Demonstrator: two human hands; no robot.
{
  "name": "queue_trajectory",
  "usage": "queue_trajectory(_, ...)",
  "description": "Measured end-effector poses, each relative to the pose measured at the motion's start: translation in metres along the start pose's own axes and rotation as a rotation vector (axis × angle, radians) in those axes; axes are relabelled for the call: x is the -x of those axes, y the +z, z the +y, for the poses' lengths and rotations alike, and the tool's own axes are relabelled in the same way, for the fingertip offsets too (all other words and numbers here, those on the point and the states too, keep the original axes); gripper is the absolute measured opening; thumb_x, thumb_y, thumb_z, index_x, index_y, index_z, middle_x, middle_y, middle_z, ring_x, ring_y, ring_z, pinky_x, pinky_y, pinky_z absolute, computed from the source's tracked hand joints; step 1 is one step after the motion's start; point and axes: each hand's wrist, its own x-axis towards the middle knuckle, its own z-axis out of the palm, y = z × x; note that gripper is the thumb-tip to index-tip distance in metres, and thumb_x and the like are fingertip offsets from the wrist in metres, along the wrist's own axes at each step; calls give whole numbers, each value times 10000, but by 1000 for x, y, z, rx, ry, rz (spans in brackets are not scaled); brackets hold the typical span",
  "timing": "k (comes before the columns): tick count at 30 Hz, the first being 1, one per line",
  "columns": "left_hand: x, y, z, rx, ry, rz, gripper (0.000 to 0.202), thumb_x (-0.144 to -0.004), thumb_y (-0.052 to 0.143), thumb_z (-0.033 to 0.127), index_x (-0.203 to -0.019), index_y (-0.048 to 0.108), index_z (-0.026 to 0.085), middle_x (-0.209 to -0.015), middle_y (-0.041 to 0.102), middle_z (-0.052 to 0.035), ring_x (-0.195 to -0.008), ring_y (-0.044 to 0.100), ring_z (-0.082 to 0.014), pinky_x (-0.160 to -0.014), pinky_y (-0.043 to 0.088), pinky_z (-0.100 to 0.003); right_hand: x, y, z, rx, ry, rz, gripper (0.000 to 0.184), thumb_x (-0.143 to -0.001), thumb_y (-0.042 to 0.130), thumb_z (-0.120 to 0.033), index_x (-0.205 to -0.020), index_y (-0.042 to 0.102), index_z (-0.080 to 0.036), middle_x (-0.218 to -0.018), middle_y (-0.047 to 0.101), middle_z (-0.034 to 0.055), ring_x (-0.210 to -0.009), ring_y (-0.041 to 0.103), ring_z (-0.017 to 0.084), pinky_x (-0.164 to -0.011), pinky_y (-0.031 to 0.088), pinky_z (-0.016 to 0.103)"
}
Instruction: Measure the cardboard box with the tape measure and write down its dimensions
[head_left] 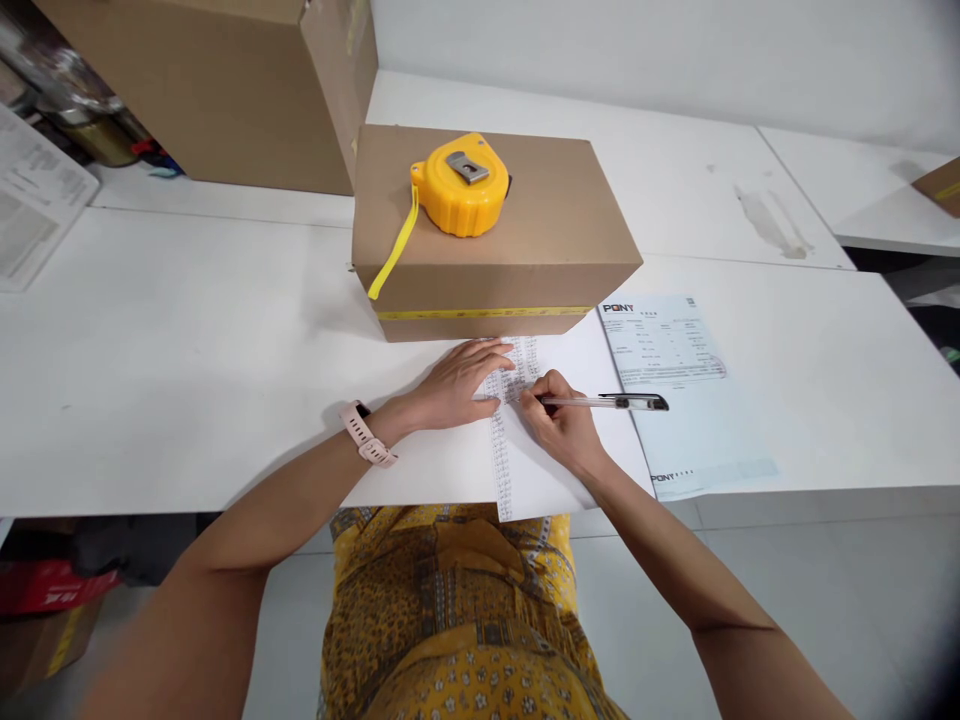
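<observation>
Head camera: pen [643,401] gripped over handwritten paper [592,455]

The pen is pinched by the right hand [561,420] above the paper, which is laid on the white table [187,350] in front of a cardboard box [555,215]. The left hand [459,388] is spread flat, grasping nothing, its fingertips rested on the written columns. A yellow tape measure [466,200] is set on the box (a printed sheet [686,420] is placed beside the paper).

Handwriting [501,455] on the white paper [538,480] illegibly small.
</observation>
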Motion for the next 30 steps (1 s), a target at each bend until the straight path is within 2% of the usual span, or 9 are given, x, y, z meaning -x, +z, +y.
queue_trajectory(6,0,1,0,-11,-6,-9,474,-810,620,135,-1279,570,174,-1566,490,-136,-1514,372,-291,-1240,323,-514,-1,-1,-2,-16,-10,-18,202,-880,589,-272,-730,459,-236,-594,440,-65,-522,364,98,-507,292,262)
queue_trajectory(30,0,0,1,2,-9,4,480,-793,614,122,-1265,576,205,-1563,500,-117,-1509,385,-287,-1232,332,-525,-2,0,-1,-54,-9,11,199,-848,587,-236,-710,443,-241,-588,400,-76,-520,337,95,-500,286,259)
